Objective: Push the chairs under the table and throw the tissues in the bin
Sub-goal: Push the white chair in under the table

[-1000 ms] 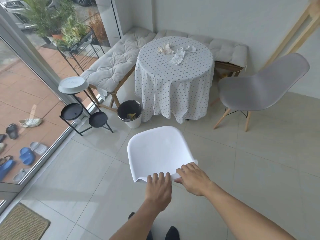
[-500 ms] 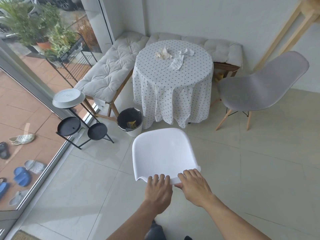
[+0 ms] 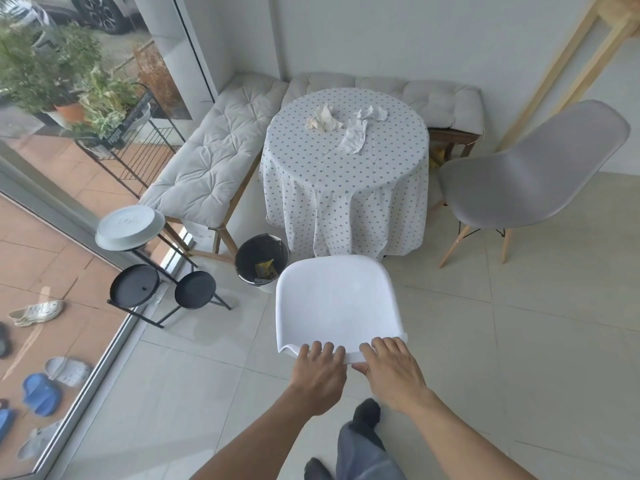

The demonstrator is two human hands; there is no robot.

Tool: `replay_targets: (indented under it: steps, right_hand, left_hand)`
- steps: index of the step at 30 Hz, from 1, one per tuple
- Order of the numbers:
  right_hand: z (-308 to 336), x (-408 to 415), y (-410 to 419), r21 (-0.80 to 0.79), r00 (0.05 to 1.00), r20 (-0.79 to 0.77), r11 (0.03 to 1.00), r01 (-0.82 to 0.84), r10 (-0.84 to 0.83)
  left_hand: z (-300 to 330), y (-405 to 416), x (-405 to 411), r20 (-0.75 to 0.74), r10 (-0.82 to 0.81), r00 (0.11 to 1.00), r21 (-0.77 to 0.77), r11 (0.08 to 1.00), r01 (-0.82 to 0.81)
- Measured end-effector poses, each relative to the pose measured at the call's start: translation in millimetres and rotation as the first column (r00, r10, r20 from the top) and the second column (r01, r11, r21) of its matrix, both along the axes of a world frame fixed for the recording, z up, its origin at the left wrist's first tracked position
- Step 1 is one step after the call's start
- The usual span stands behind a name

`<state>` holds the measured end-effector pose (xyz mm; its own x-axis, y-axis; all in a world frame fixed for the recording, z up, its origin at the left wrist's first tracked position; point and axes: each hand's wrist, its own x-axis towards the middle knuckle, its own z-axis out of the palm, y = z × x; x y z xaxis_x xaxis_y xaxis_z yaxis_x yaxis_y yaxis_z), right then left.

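A white plastic chair point(image 3: 337, 301) stands in front of me, its front edge almost touching the cloth of the round table point(image 3: 346, 188). My left hand point(image 3: 318, 375) and my right hand point(image 3: 393, 372) both grip the top of its backrest. Crumpled tissues point(image 3: 346, 124) lie on the dotted tablecloth. A grey chair point(image 3: 526, 168) with wooden legs stands to the right of the table, pulled out. The bin point(image 3: 262, 261), lined in black with a yellow scrap inside, sits on the floor left of the white chair.
Cushioned benches point(image 3: 214, 157) run behind and left of the table. A black tiered stand point(image 3: 145, 271) with a white dish stands by the glass door on the left. A wooden frame point(image 3: 561, 67) leans at the right wall. Open tiled floor lies to the right.
The white chair has slid forward toward the table, with both hands still on its backrest. I have stepped forward; my foot now shows below the hands.
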<state>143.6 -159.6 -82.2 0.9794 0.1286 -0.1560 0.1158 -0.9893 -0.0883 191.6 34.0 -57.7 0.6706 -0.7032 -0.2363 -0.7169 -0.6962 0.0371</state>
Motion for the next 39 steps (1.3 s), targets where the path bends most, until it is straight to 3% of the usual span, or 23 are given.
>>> replay_targets:
  steps: [21, 34, 39]
  right_hand:
    - [5.4, 211.1, -22.8, 0.017, 0.988, -0.059, 0.99, 0.142, -0.141]
    - [4.8, 292.6, -18.5, 0.022, 0.96, -0.016, 0.96, 0.279, -0.279]
    - [4.6, 318.7, -14.2, 0.008, 0.943, -0.079, 0.945, 0.326, -0.325]
  left_hand:
    - [8.6, -43.8, 229.9, -0.083, 0.052, 0.995, 0.171, 0.985, -0.037]
    - [5.1, -48.1, 344.6, -0.159, -0.106, 0.982, 0.142, 0.982, 0.128]
    - [3.2, -49.0, 374.8, -0.195, -0.118, 0.974, 0.154, 0.977, 0.149]
